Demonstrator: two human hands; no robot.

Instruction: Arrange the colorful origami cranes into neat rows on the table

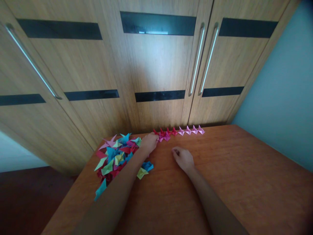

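Observation:
At the back of the table, my left hand (149, 143) is closed, its fingertips at a magenta folded paper crane (160, 137). Another magenta crane (166, 137) stands right beside that one. Behind them runs a row of red cranes (174, 132) followed by pink cranes (188, 130), along the far edge. My right hand (184, 159) rests on the table nearer to me, fingers curled in, with nothing showing in them. A heap of mixed paper cranes (119, 158) in blue, green, yellow, red and pink lies to the left, partly hidden by my left forearm.
The brown wooden table (232, 182) meets a wooden wardrobe (156, 65) with long metal handles at its back. A pale blue wall (281, 107) rises on the right. One blue crane (147, 166) and a yellow one (142, 173) lie at the heap's right side.

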